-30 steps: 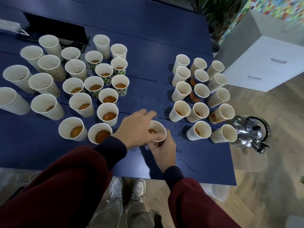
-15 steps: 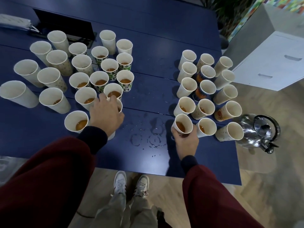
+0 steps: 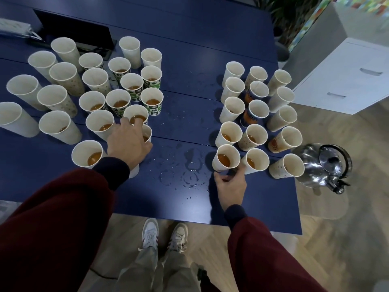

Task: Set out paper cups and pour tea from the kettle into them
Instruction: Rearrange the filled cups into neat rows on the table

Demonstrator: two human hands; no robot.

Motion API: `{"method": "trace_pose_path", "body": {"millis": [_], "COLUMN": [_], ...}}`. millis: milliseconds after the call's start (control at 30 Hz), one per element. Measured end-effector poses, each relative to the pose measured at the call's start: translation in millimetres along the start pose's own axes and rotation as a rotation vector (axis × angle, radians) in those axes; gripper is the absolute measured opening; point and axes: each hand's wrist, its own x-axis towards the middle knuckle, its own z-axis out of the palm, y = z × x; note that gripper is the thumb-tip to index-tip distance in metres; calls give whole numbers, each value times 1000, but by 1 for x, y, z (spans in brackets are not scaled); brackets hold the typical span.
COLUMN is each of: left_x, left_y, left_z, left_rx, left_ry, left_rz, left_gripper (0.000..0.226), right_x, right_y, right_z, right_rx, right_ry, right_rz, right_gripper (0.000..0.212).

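As the right hand [image 3: 231,187] pinches a tea-filled white paper cup [image 3: 225,159], lining it up, the left hand [image 3: 128,145] drapes over a second cup [image 3: 134,172], grip unclear; next, release without spilling.

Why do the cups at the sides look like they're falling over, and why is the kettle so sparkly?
Head view: the wide-angle lens bends the edges, so the far-left cup seems to lean outward. Head view: the kettle carries bright glare spots, likely because its metal mirrors the room light. Head view: the floor in the corner looks soft and smeared.
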Motion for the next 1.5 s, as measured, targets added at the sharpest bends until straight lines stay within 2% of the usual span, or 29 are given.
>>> {"method": "trace_pose_path", "body": {"millis": [100,167,300,400,467,600,667,800,1033,1167,1300,1500], "left_x": [0,-1,-6,-10,-13,-13,-10,4,71,144,215,290], "left_y": [6,12,28,39,45,48,48,49,37,28,14,11], "left_z": [1,-2,-12,-21,-27,-34,-35,-37,-57,-72,-69,-50], "left_rx": [-14,-44,-177,-254,-301,-324,-367,-373,-451,-643,-580,-469], "left_ry": [7,15,20,-23,-53,-49,-55,-60,-149,-9,116,113], "left_rz": [25,36,39,40,44,128,193,275,282,180,63,61], "left_gripper": [58,58,50,52,52,52,49,44,70,67,67,73], "right_x": [-16,-30,-51,-52,-44,-18,-6,13,54,103,152,234], "right_y": [0,1,-8,-31,-48,-85,-101,-118,-142,-159,-173,-175], "right_z": [2,5,17,28,36,50,58,74,96,107,123,154], "right_rx": [54,80,125,175,159,36,70,162,190,200,202,164], "right_ry": [91,94,-65,-241,-331,-467,-479,-459,-378,-278,-185,-18], "right_rz": [102,153,40,-83,-174,-307,-324,-328,-292,-247,-189,-100], "right_gripper": [41,35,24,25,35,77,82,67,50,47,45,46]}}
